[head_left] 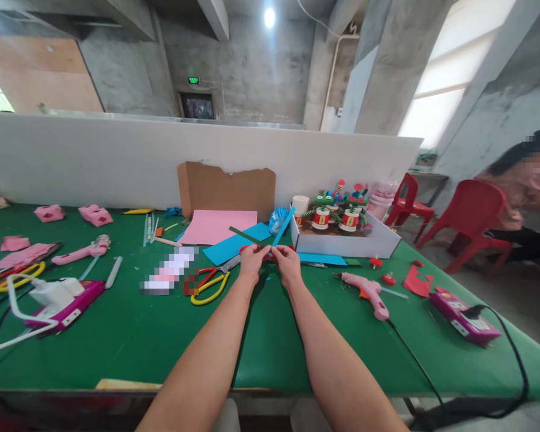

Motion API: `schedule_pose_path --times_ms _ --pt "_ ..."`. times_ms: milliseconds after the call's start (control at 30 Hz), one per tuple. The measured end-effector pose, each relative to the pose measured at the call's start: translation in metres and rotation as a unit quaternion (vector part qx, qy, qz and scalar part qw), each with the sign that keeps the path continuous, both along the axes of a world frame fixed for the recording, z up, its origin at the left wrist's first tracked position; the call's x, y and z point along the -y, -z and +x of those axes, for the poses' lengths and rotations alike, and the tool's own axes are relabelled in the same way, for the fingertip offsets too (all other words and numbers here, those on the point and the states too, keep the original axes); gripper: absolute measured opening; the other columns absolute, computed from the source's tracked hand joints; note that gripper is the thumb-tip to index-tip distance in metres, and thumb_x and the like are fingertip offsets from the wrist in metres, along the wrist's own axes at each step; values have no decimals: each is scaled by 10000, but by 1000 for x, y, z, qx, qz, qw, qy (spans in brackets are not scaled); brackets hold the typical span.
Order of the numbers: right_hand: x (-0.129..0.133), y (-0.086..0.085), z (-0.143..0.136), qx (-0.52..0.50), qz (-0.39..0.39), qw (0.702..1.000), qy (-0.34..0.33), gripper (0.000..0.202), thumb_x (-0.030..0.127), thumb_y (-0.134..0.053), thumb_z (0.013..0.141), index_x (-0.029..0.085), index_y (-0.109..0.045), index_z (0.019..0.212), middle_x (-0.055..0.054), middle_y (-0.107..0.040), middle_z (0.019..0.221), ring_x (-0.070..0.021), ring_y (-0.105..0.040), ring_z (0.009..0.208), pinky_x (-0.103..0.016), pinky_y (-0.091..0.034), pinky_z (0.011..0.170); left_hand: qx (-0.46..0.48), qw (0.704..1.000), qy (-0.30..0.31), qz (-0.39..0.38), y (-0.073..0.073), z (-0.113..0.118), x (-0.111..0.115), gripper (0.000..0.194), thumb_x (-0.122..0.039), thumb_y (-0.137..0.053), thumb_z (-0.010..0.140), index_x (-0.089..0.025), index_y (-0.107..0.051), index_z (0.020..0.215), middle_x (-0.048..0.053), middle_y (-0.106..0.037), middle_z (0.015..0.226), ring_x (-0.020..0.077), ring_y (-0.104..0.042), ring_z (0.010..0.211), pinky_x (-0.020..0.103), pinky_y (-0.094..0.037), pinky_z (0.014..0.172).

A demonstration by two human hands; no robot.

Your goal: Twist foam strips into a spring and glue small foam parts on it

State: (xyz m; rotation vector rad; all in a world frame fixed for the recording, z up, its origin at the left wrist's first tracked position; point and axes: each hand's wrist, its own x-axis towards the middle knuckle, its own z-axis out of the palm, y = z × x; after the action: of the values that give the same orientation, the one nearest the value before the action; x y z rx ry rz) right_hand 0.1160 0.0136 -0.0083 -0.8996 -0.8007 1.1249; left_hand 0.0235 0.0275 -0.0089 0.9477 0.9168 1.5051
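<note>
I have both hands together over the table (162, 348), fingertips touching or nearly so. My left grip (253, 262) looks pinched on a dark green strip (244, 235), and my right grip (288, 263) on a bright blue strip (284, 225). The two strips meet at the fingertips, between the hands, so neither hand is clearly nearer that spot. From there the green strip's long axis runs away and to the left, the blue one's away and to the right, making a rough V. My fingers hide the near ends, so I cannot tell whether these overlap or are joined. Both strips look thin, flat, narrow and fairly straight, like cut paper.

Just behind the left hand lies a blue sheet (222, 251), with a pink sheet (222, 227) beyond it. Scissors (228, 265) lie just left of that hand. Beyond the right hand stands a white box (346, 246) holding decorated cups (321, 219); a pink glue gun (364, 289) rests to the right, nearer me.
</note>
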Motion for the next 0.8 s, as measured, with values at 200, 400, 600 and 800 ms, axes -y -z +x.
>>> schedule_pose_path --times_ms 200,400,600,800 --pt "0 1 0 -7 6 1000 -22 296 267 -820 480 171 -648 701 36 -651 618 -114 -604 569 -286 -540 667 18 1000 9 -6 -1 0 -1 370 -412 -820 492 -144 -610 637 6 -618 578 115 -535 524 280 -431 587" --pt "1 -2 1 -28 -12 999 -23 297 278 -832 493 168 -652 701 28 -658 619 -114 -613 559 -282 -549 649 21 1000 -5 -20 -6 0 2 360 -392 -825 464 -143 -615 618 23 -644 595 126 -548 527 279 -438 570" --pt "3 -4 3 -9 -14 1000 -19 313 323 -839 458 168 -632 635 43 -627 550 -115 -598 516 -273 -541 608 -5 1000 16 -18 -6 -1 3 366 -410 -824 477 -147 -599 596 11 -613 555 128 -539 510 277 -425 553" --pt "4 -7 1 -40 -7 999 -14 318 318 -836 478 176 -596 632 24 -645 560 -140 -634 546 -287 -551 637 31 999 -17 -14 -4 -1 -1 427 -526 -784 506 -160 -603 630 -2 -609 586 117 -538 548 256 -420 568"
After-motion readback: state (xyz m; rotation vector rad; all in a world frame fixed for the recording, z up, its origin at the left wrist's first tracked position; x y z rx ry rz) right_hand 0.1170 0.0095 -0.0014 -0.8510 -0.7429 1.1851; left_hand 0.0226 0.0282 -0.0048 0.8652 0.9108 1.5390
